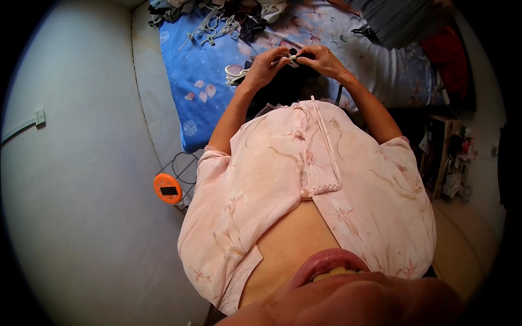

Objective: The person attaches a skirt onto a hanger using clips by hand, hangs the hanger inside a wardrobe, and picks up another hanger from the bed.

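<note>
My left hand (264, 67) pinches a white plastic hanger (293, 60), whose clip end shows between my two hands. Just to its right, my right hand (323, 61) grips the edge of a black garment (281, 87) between thumb and fingers, close against the clip. The garment hangs below both hands in front of my body, and its lower part is hidden by my pink shirt. Left of my left wrist, a white hanger hook (235, 75) sticks out over the bed. Whether this hook belongs to the hanger in my hand I cannot tell.
A bed with blue and floral bedding (191, 89) lies before me. On it, several white hangers (212, 26) lie by heaped clothes (261, 20). Grey cloth (391, 20) and red cloth (446, 61) are at right. An orange round device (167, 188) stands by the wall (81, 163).
</note>
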A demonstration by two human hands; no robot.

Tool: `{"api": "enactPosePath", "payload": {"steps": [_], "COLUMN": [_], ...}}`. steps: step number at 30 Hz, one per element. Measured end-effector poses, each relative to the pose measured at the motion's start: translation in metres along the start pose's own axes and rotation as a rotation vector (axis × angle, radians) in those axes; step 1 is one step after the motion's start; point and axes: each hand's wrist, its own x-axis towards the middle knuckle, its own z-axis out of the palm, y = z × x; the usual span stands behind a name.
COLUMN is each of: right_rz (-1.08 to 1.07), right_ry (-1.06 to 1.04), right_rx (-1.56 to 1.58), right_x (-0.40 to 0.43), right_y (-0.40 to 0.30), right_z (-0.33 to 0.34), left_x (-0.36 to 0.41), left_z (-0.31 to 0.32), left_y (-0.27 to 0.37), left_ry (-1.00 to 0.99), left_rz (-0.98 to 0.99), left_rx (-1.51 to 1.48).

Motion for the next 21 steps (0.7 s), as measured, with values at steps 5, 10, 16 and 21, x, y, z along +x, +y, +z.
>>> {"api": "enactPosePath", "payload": {"steps": [5, 10, 16, 21], "right_rz": [0.033, -0.185, -0.096, -0.009], "right_ry": [-0.056, -0.037, 0.018, 0.074], "right_rx": [0.188, -0.066, -0.045, 0.053], "right_x": [0.002, -0.003, -0.006, -0.009], "right_y": [0.011, -0.015, -0.008, 0.004], "right_z": [0.001, -0.002, 0.002, 0.005], "left_x": [0.001, 0.008, 0.007, -0.040], "left_z": [0.002, 0.010, 0.028, -0.025], "left_y": [0.006, 0.029, 0.054, 0.080], "left_ry": [0.010, -0.015, 0.095, 0.404], "left_rz": [-0.079, -0.097, -0.041, 0.050], "left_rx": [-0.053, -0.041, 0.049, 0.205]}}
